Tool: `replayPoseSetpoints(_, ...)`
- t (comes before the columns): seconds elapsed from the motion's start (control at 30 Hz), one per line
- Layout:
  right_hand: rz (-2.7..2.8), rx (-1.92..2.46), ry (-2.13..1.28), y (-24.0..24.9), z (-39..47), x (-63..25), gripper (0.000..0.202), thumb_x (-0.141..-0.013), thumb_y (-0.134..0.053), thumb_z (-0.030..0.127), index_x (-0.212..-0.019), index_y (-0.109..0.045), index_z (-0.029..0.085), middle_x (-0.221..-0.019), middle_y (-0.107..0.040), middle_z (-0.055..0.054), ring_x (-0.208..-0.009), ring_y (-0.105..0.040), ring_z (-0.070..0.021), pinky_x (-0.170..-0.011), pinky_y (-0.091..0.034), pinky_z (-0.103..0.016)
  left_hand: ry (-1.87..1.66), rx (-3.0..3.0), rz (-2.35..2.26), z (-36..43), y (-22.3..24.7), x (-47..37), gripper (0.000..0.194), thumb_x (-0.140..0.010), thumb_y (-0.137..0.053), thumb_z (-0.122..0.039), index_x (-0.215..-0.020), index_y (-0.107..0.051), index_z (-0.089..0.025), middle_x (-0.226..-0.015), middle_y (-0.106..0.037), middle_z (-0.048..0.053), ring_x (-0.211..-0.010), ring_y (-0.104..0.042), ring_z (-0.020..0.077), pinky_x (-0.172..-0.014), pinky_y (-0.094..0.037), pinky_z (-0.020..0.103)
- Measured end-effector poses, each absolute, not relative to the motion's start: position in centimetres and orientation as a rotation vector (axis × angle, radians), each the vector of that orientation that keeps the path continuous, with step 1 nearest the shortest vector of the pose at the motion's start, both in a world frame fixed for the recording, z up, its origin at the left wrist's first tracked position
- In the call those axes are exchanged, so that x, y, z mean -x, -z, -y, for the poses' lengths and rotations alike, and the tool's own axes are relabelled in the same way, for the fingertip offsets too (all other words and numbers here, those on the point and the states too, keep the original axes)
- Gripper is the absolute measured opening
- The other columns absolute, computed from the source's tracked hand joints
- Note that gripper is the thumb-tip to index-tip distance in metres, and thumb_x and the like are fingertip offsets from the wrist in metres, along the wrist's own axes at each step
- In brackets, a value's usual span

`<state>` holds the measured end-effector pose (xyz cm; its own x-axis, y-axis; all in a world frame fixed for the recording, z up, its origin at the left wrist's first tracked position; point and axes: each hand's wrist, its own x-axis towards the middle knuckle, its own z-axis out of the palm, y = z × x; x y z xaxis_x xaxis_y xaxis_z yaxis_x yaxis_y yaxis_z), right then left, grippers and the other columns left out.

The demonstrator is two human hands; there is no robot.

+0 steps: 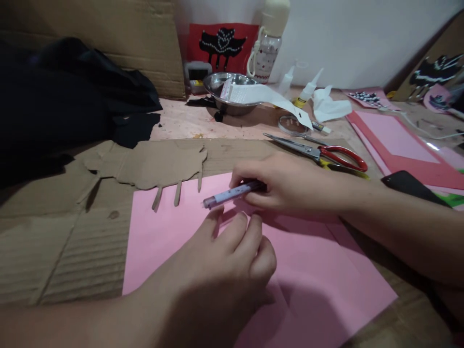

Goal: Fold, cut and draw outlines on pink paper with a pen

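A large sheet of pink paper (163,232) lies on the cardboard, with a fold or second layer showing on its right. My left hand (232,251) rests over the middle of it, fingers bent and closed on the paper; the fingertips are partly hidden. Just beyond, my right hand (279,186) is closed round a pen (232,194), held nearly level above the sheet with its clear end pointing left. A cardboard cutout (163,164) with thin leg-like strips overlaps the sheet's far left edge.
Scissors (315,152) with red handles lie beyond my right hand. Behind stand a metal bowl (239,107), glue bottles (307,92) and a drinking bottle (266,53). Black fabric (65,101) heaps at left. Pink and red sheets (402,157) and a dark flat object (411,186) are at right.
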<state>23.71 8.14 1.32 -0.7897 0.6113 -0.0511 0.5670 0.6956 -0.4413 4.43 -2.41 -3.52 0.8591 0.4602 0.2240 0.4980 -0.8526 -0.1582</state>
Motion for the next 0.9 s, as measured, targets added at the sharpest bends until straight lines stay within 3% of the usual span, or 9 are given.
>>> replayPoseSetpoints(0.13,2.760,0.944,-0.774,-1.1,-8.0,-23.3,0.014,-0.095,-0.063,0.018,-0.105,-0.072,0.021,-0.090,-0.078,-0.001,-0.077,-0.063,-0.0168,-0.068,-0.038,-0.027,0.247,2.809,0.710,2.4,3.7,-4.5,0.047,-0.101,-0.066,-0.052,-0.123,-0.068,-0.011,-0.123,-0.076,0.021,-0.107,-0.070,0.0399,-0.085,-0.058,0.056)
replayPoseSetpoints(0.33,2.901,0.844,-0.678,-1.7,-8.9,-24.4,0.011,-0.097,-0.064,0.023,-0.102,-0.074,0.024,-0.082,-0.076,0.002,-0.069,-0.060,-0.0149,-0.064,-0.034,-0.029,0.268,2.802,0.736,2.4,3.6,-4.4,0.045,-0.101,-0.066,-0.051,-0.125,-0.067,-0.013,-0.130,-0.074,0.022,-0.118,-0.067,0.0399,-0.090,-0.058,0.055)
replayPoseSetpoints(0.57,2.775,0.853,-0.800,-0.4,-8.7,-23.6,0.017,-0.102,-0.060,0.026,-0.111,-0.074,0.020,-0.096,-0.078,-0.003,-0.079,-0.063,-0.0168,-0.068,-0.038,-0.028,0.219,2.829,0.729,2.4,3.3,-4.4,0.038,-0.101,-0.069,-0.047,-0.118,-0.069,-0.013,-0.120,-0.078,0.020,-0.103,-0.072,0.0386,-0.085,-0.060,0.057)
replayPoseSetpoints(0.77,2.945,0.773,-0.729,-2.1,-9.9,-25.0,0.012,-0.097,-0.063,0.023,-0.098,-0.074,0.020,-0.079,-0.073,0.001,-0.069,-0.058,-0.0151,-0.066,-0.035,-0.029,0.337,2.779,0.709,2.5,4.0,-4.1,0.043,-0.105,-0.061,-0.047,-0.127,-0.062,-0.011,-0.139,-0.071,0.025,-0.129,-0.064,0.0400,-0.101,-0.053,0.058)
replayPoseSetpoints(0.9,2.860,0.846,-0.779,-1.7,-9.3,-24.6,0.013,-0.098,-0.060,0.022,-0.099,-0.073,0.019,-0.084,-0.075,-0.001,-0.071,-0.060,-0.0158,-0.065,-0.036,-0.028,0.320,2.761,0.725,2.6,4.2,-4.2,0.042,-0.105,-0.061,-0.047,-0.128,-0.063,-0.012,-0.135,-0.074,0.022,-0.124,-0.066,0.0391,-0.101,-0.053,0.058)
